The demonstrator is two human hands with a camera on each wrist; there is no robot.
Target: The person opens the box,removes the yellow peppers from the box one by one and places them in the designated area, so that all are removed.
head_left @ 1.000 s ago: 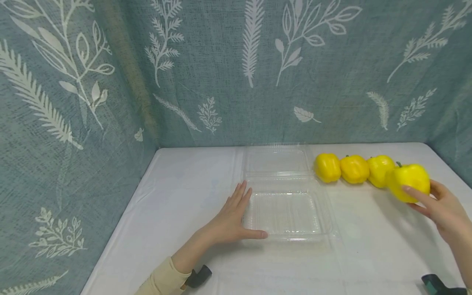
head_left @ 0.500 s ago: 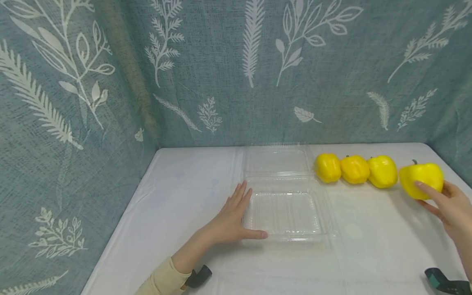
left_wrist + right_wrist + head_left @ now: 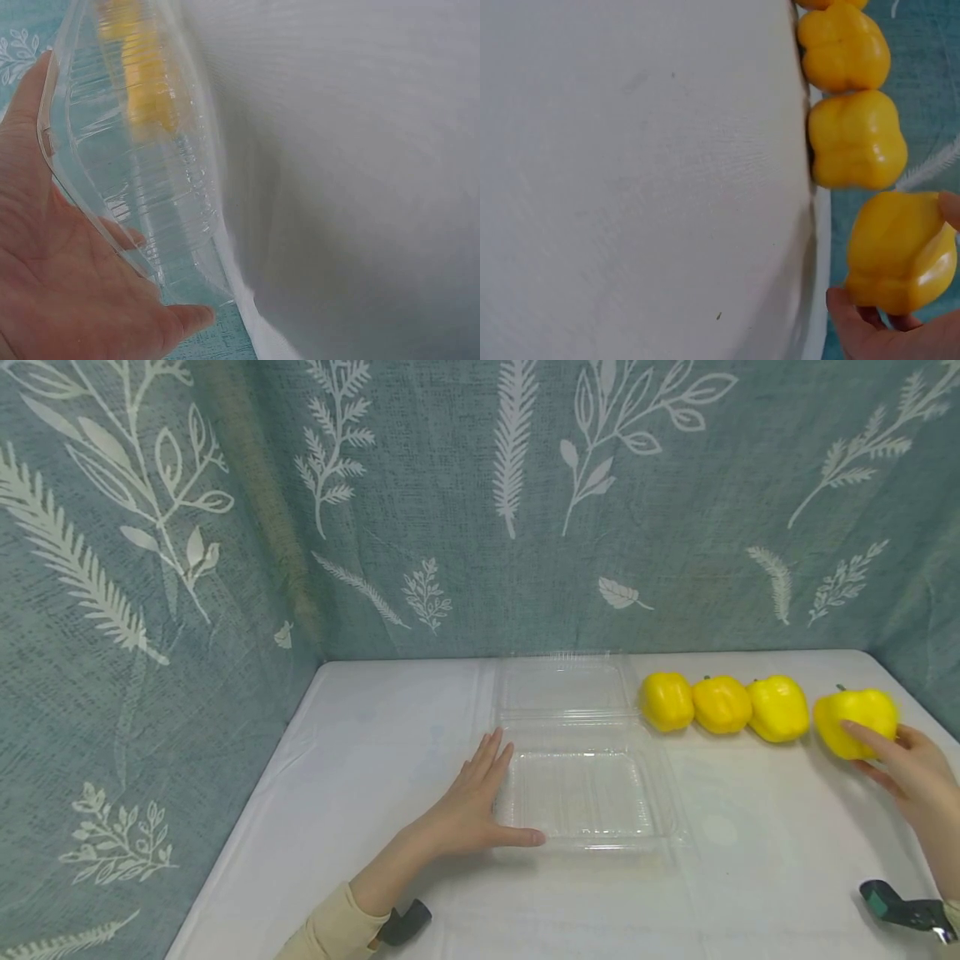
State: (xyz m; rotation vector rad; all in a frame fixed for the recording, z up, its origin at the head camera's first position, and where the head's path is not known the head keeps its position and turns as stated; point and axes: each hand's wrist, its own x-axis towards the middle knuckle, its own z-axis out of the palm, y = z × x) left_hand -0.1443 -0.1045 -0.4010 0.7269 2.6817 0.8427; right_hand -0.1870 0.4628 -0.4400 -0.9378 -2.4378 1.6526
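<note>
My right hand [image 3: 911, 768] grips a yellow bell pepper [image 3: 855, 722] at the right end of a row, thumb on its near face. In the right wrist view, fingers curl around that pepper's lower side. Three more yellow bell peppers, the nearest of them a squarish one [image 3: 778, 708], line up to its left. My left hand [image 3: 465, 810] lies at the left side of a clear plastic clamshell container [image 3: 577, 793], fingers spread and straight along its edge, thumb reaching past its front left corner. The container's lid [image 3: 562, 687] is folded back flat behind the base.
A white cloth covers the table [image 3: 360, 760]. Blue-green leaf-patterned curtains [image 3: 465, 510] hang behind it and down the left side. Dark wrist-worn devices show by both forearms, one of them a black piece [image 3: 405, 922] at the left sleeve.
My right hand has carried the pepper right and slightly back, away from overlapping its neighbour, and then a little lower toward the table. The left hand and container stay in place.
</note>
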